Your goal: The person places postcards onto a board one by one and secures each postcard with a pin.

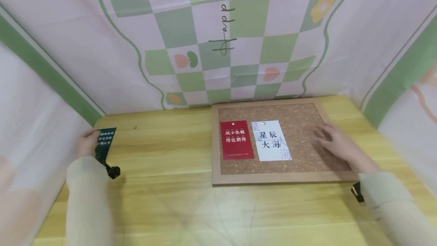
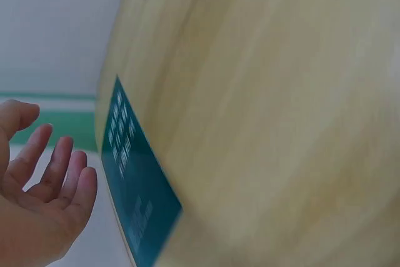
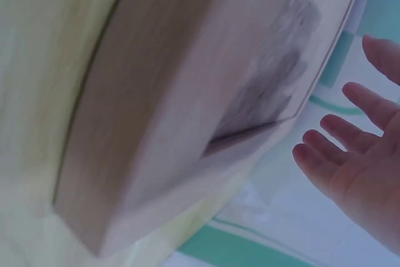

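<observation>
Nearest to the viewer are a left sleeve and a right sleeve, both of a pale colour, and by each wrist there is a small black object. The left hand is just beside a dark green card at the left edge of the wooden table; in the left wrist view its fingers are bent only slightly, with a wide gap to the thumb, and they grip nothing. Whether they touch this card, I cannot tell. The right hand is over the right part of a cork board, also loose and wide, holding nothing; a contact with the board cannot be told. The board lies on the table and has a wooden frame. On its left half are a red card and, to the right of it, a white card, both upright to the viewer, with printed characters. Farthest, behind the table, hangs a green-and-white checked cloth with the word "Happy".
</observation>
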Tool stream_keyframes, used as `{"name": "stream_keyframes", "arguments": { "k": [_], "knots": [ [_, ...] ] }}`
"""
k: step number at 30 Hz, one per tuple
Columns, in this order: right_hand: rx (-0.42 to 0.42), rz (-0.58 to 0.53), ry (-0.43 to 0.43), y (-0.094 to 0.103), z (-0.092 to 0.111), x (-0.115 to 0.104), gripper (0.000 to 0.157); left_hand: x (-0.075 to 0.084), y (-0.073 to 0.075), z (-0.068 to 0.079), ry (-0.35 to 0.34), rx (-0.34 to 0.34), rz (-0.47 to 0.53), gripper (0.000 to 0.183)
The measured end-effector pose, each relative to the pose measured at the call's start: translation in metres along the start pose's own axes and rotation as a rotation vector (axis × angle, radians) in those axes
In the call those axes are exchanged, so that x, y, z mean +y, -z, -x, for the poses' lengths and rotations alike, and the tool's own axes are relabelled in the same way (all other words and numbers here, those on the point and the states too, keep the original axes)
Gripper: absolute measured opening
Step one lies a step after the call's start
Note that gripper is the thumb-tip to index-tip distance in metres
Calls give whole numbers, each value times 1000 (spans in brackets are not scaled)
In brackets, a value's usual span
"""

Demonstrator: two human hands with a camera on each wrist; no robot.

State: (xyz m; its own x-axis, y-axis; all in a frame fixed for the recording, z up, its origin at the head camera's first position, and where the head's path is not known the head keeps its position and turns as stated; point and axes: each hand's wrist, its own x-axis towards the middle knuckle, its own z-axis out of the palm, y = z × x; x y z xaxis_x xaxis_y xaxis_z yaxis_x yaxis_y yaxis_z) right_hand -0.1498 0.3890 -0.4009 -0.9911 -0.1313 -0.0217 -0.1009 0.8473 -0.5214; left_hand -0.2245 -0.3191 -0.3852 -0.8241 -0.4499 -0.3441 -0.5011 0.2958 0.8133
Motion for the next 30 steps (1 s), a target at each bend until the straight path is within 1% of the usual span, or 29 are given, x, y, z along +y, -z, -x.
{"name": "stream_keyframes", "arguments": {
  "k": [4,6,8,11,16,19,24,27,30],
  "knots": [
    [-17,-29,-32,4,3,10,61,-13,10,1,28,49,11,63],
    [-19,-26,-26,5,5,14,59,-18,13,2,55,70,16,62],
    [-25,-20,-22,5,6,18,57,-22,16,2,81,71,37,62],
    [-29,-6,-13,5,7,20,56,-27,19,2,103,64,46,60],
    [-76,-25,-54,5,7,23,61,-33,21,1,88,69,10,59],
    [-89,-18,-70,5,7,24,63,-34,20,0,77,76,-27,61],
    [-81,-29,-71,5,7,27,63,-36,18,-4,59,58,-121,71],
    [-77,-32,-71,5,8,29,63,-37,17,-8,11,6,-274,74],
    [-72,-13,-64,6,8,29,62,-36,16,-10,-57,-49,-465,78]
  ]
}}
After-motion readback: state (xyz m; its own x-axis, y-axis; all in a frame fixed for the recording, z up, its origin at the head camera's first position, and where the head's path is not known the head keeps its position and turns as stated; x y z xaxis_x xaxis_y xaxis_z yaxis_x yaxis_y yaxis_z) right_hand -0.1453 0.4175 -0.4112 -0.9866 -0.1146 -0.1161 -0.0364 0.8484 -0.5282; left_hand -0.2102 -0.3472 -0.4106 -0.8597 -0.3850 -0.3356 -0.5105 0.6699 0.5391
